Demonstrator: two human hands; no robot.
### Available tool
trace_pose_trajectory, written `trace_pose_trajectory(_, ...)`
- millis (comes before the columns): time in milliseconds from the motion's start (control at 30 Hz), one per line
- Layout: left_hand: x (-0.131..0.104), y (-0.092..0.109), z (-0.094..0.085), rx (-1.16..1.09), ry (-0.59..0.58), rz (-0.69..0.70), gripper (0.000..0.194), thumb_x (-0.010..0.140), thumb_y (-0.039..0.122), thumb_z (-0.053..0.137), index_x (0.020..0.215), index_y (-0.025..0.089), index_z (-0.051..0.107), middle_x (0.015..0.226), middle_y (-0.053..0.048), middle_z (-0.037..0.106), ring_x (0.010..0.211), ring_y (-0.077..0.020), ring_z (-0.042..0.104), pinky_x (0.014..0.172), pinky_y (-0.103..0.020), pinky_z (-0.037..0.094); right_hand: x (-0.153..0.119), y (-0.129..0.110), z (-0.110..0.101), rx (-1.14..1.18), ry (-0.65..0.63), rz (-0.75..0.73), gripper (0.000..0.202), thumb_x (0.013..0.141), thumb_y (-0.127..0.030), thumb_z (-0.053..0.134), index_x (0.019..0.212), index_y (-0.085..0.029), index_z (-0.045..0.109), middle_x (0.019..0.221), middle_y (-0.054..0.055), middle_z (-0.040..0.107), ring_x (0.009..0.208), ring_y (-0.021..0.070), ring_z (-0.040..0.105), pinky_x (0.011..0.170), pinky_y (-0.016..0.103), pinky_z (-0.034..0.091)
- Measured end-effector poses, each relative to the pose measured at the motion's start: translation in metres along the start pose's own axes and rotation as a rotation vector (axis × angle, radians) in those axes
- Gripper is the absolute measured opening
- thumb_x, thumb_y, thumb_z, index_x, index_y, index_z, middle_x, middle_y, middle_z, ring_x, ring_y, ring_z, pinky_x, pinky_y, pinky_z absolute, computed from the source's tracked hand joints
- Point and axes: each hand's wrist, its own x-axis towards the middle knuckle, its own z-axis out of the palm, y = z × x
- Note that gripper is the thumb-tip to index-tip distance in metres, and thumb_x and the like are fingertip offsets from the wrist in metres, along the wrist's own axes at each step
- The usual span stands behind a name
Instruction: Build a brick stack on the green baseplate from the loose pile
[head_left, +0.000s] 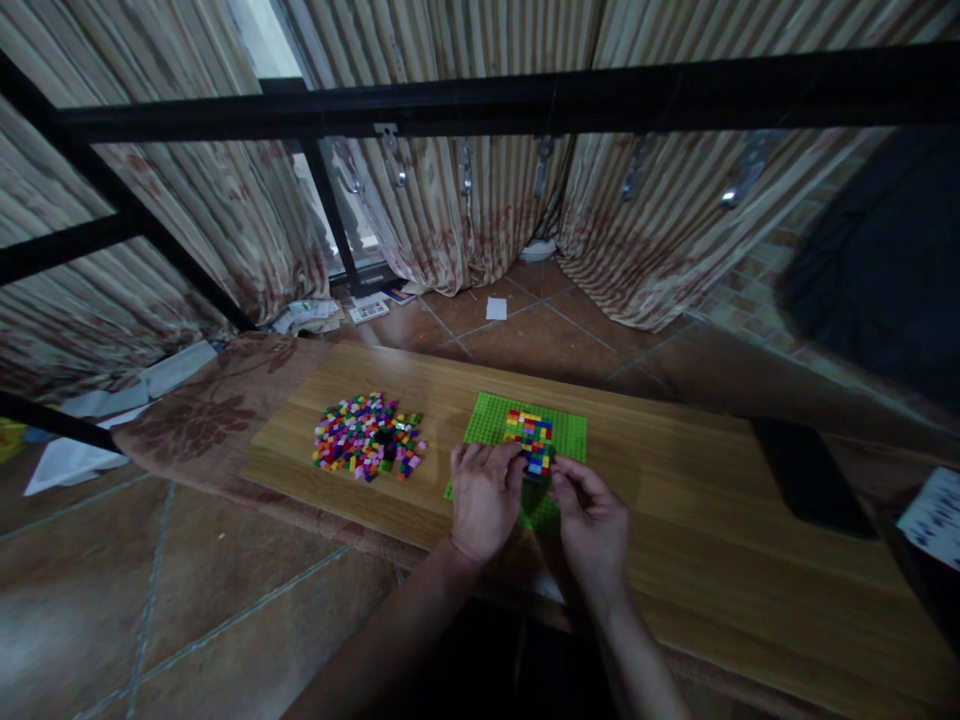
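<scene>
Closely flanked at its near end is the brick block (531, 428), by left hand (484, 500) and right hand (598, 525), fingertips bunched; any held piece cannot be discerned.

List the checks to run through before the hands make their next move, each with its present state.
1. Left hand at the built bricks: ok.
2. Right hand at their near right side: ok.
3. Plate lying on the table: ok.
4. Loose pile apart from the plate, to its left: ok.
5. Whole plate in view: not ok, the hands hide part of it.
6. A loose brick between the fingertips: cannot tell, too small and dim.
</scene>
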Motion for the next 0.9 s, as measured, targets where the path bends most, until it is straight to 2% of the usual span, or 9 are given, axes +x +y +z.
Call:
trace_pose_trajectory(233, -0.001, 0.004, -0.008, 0.041, -0.074, 0.06, 0.014, 0.089, 0.02, 0.053, 0.095, 0.023, 0.064, 0.086, -0.001, 0.071, 0.083, -0.019, 0.058, 0.084, -0.038, 0.036, 0.001, 0.002, 0.0, 0.001, -0.003, 0.002, 0.031, 0.081, -0.041, 0.062, 0.1, -0.017, 0.069, 0.097, 0.01, 0.073, 0.08, 0.0195, 0.067, 0.07, 0.033, 0.053)
trace_pose_trajectory(433, -0.001, 0.003, -0.011, 0.04, -0.13, 0.105, 0.017, 0.087, 0.02, 0.054, 0.098, 0.026, 0.066, 0.097, -0.002, 0.069, 0.09, -0.0197, 0.057, 0.084, -0.039, 0.035, 0.001, 0.001, 0.0, -0.007, -0.006, -0.003, 0.03, 0.081, -0.04, 0.061, 0.099, -0.018, 0.069, 0.095, 0.009, 0.073, 0.076, 0.0186, 0.067, 0.07, 0.033, 0.054)
trace_pose_trajectory(700, 0.001, -0.001, -0.009, 0.063, -0.117, 0.12, 0.015, 0.091, 0.025, 0.052, 0.094, 0.026, 0.067, 0.094, -0.002, 0.069, 0.088, -0.0183, 0.056, 0.084, -0.039, 0.035, 0.001, 0.002, 0.0, -0.019, -0.004, 0.0, 0.031, 0.081, -0.041, 0.061, 0.1, -0.017, 0.069, 0.094, 0.009, 0.073, 0.075, 0.0185, 0.066, 0.068, 0.032, 0.053)
trace_pose_trajectory(900, -0.001, 0.0, -0.007, 0.043, -0.11, 0.065, 0.015, 0.091, 0.026, 0.052, 0.094, 0.025, 0.066, 0.092, -0.001, 0.068, 0.088, -0.0182, 0.056, 0.083, -0.038, 0.036, 0.0, 0.0, 0.0, -0.01, 0.001, 0.014, 0.03, 0.081, -0.04, 0.061, 0.099, -0.018, 0.069, 0.093, 0.008, 0.073, 0.074, 0.0181, 0.066, 0.068, 0.032, 0.053)
